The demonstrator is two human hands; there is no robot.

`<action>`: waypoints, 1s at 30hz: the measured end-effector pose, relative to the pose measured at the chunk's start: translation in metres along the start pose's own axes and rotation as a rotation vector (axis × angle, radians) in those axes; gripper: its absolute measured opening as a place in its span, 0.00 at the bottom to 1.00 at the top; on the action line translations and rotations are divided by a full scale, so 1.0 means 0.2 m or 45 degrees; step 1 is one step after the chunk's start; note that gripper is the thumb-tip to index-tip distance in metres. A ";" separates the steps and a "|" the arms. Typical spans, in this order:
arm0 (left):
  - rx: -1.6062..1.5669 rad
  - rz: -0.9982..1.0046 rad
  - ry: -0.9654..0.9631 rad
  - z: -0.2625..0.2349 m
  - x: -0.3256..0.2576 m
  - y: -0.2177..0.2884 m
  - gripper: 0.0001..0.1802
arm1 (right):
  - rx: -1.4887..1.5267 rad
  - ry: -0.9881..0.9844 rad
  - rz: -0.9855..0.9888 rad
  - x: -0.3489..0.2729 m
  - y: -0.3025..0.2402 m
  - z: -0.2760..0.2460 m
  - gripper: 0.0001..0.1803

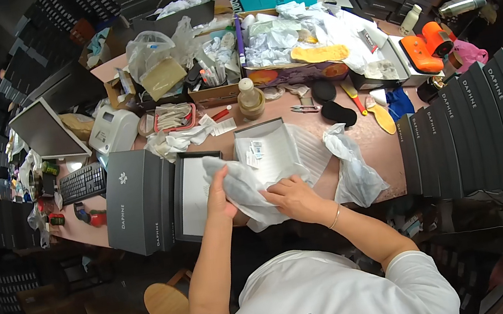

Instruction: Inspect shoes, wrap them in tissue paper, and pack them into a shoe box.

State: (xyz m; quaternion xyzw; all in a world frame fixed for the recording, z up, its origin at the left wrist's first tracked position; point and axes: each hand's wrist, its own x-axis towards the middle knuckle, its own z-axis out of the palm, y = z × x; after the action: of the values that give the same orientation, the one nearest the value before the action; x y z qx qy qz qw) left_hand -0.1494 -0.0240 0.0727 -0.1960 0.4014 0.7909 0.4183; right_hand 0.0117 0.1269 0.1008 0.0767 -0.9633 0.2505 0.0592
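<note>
Both hands, left hand (pixel 220 193) and right hand (pixel 294 197), are clenching their grip on the tissue bundle (pixel 245 192) at the tabletop (pixel 375 150) edge, risking tearing it or dropping it off.

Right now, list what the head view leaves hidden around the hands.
- What the white tissue paper wraps: covered by the paper itself.
- Left hand fingers: tucked behind the paper.
- Open box inside: partly blocked by the left hand.
- Small tags in the lid: too small to make out.
</note>
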 end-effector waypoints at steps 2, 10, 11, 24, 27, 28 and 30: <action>-0.160 0.109 0.111 0.01 -0.02 -0.05 0.20 | -0.192 0.353 0.048 0.01 0.02 0.00 0.27; -0.234 0.331 0.055 -0.07 -0.05 -0.02 0.26 | 1.105 0.100 0.302 -0.19 -0.39 0.00 0.23; -0.255 0.376 0.038 -0.09 -0.06 0.01 0.25 | 0.903 0.277 0.432 -0.22 -0.30 -0.06 0.23; 0.135 0.976 -0.058 0.27 -0.16 0.25 0.31 | 1.627 0.901 1.126 -0.57 0.12 -0.33 0.13; 1.799 1.631 -0.507 0.38 0.02 -0.06 0.32 | 1.302 1.167 1.031 -0.55 0.13 -0.37 0.16; 1.853 1.542 -0.563 0.35 0.06 -0.20 0.33 | 1.278 1.208 0.962 -0.51 0.09 -0.41 0.18; 1.977 1.380 -0.654 0.17 0.13 -0.49 0.34 | 0.998 1.165 0.931 -0.45 0.03 -0.40 0.22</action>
State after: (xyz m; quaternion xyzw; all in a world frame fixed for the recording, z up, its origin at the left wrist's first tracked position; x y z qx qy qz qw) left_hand -0.0821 0.0477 0.0296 0.5224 0.7425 0.4105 0.0858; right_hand 0.1053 0.1817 0.1545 -0.3493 -0.6444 0.5902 0.3383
